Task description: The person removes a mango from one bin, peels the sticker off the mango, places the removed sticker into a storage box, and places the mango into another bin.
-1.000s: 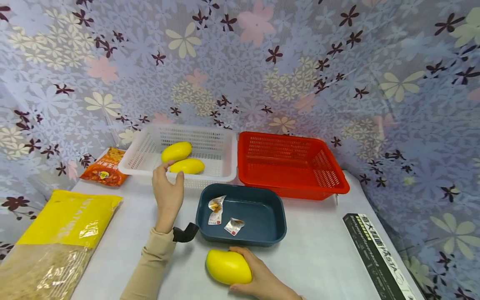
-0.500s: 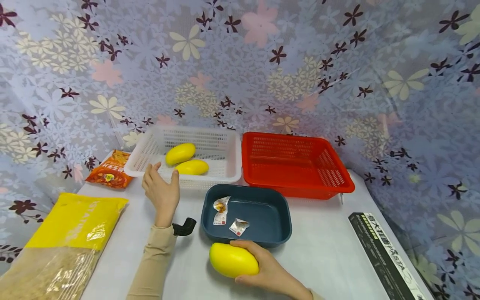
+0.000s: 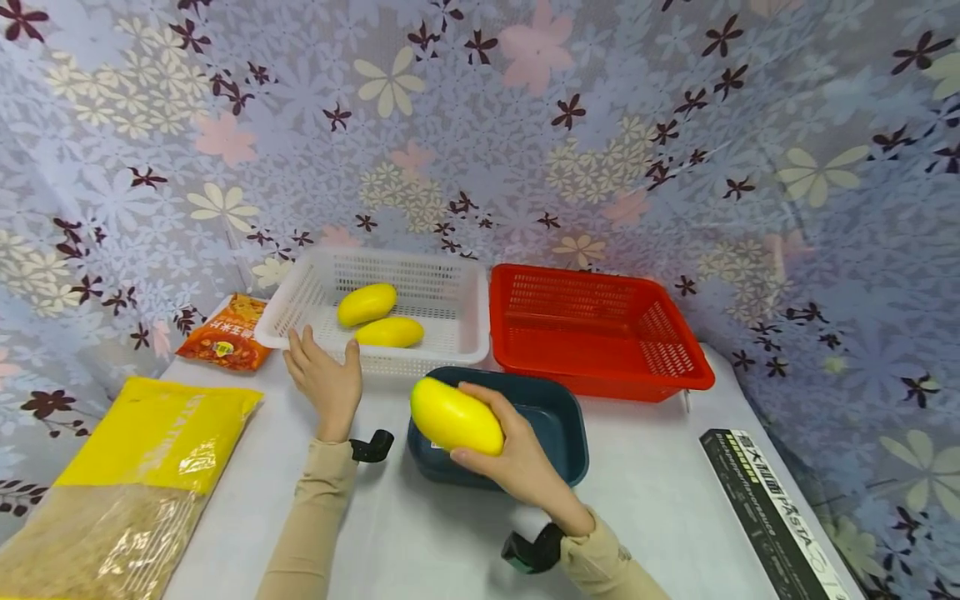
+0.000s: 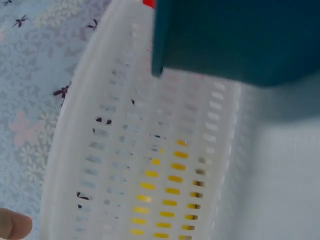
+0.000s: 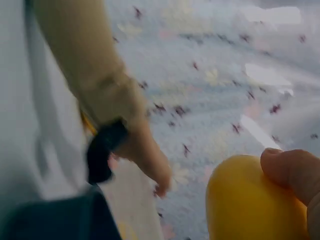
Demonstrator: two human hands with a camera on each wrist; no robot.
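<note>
My right hand grips a yellow mango with the thumb on the near side and the fingers over the far side. It is held above the dark blue tray, hiding most of the tray's inside. My left hand has its fingers spread at the front rim of the white basket. Two more mangoes, one behind and one in front, lie in that basket. In the left wrist view a fingertip shows beside the basket's wall, with yellow showing through its slots.
A red basket stands right of the white one. An orange snack bag and a large yellow-topped bag lie on the left. A black pasta box lies at the right table edge. Floral cloth hangs behind.
My right hand has lifted the mango from the near side of the table, forward over the blue tray. My left hand has shifted left along the white basket's front, its fingers spreading.
</note>
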